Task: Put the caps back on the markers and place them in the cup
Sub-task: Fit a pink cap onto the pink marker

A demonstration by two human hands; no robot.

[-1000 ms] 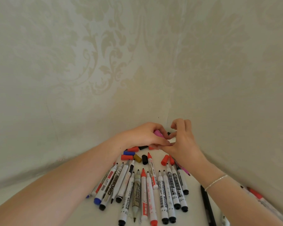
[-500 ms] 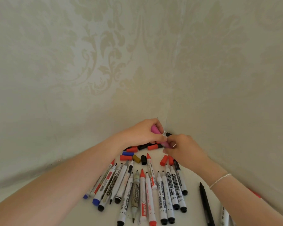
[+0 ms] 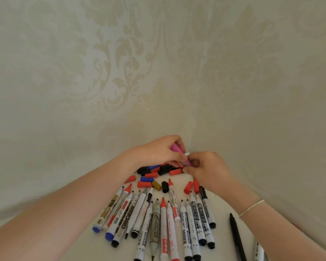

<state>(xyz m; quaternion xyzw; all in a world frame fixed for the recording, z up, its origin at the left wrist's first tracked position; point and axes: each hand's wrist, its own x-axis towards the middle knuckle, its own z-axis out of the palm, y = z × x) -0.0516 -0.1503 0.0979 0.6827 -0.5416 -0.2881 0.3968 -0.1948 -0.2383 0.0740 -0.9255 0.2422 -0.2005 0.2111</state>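
My left hand [image 3: 158, 152] grips a pink marker [image 3: 175, 148] near the wall corner. My right hand [image 3: 208, 166] meets it there, fingers pinched on a pink cap [image 3: 188, 163] at the marker's white tip. Several uncapped markers [image 3: 164, 219] lie fanned out on the white table, tips pointing away from me. Loose caps in red, blue, black and gold [image 3: 154, 176] lie in a heap just below my hands. No cup is in view.
Patterned wallpaper walls meet in a corner [image 3: 194, 129] right behind my hands. A slim black pen [image 3: 236, 236] lies apart on the right. Another marker [image 3: 259, 251] shows at the bottom right edge. White table [image 3: 222, 208] surface shows between the pen and the marker fan.
My right hand moved lower and now pinches the pink cap against the marker's tip. The left hand tilted the pink marker up. The view shifted slightly downward.
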